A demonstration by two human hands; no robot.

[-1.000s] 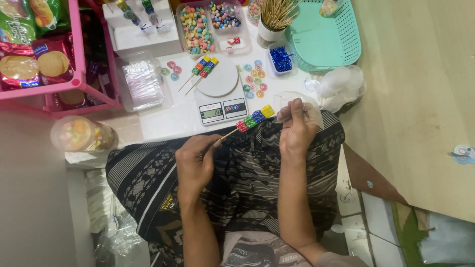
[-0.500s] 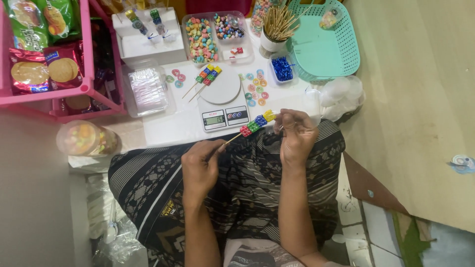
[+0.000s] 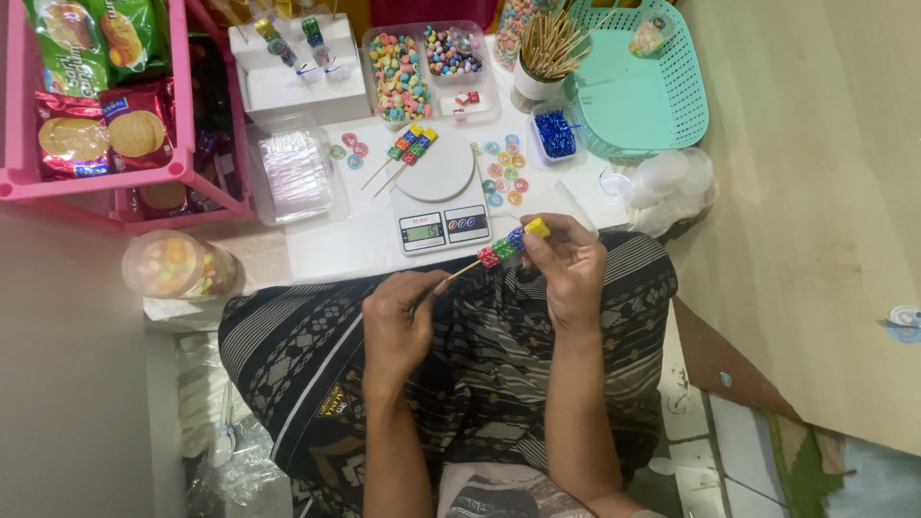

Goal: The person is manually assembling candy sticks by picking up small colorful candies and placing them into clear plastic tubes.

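My left hand [image 3: 398,326] pinches the thin wooden skewer [image 3: 459,272] at its bare end. My right hand [image 3: 566,269] pinches its tip, where four small glossy cube candies [image 3: 509,242] sit: red, green, blue, yellow. It hangs above my lap, before the white scale [image 3: 436,197] carrying two finished skewers [image 3: 408,152].

Two hands work here: the left hand [image 3: 401,321] and the right hand [image 3: 566,269]. Three candy skewers show: one held [image 3: 499,249], two [image 3: 411,149] on the single kitchen scale [image 3: 436,197]. One teal basket [image 3: 638,96], one pink rack [image 3: 115,173].
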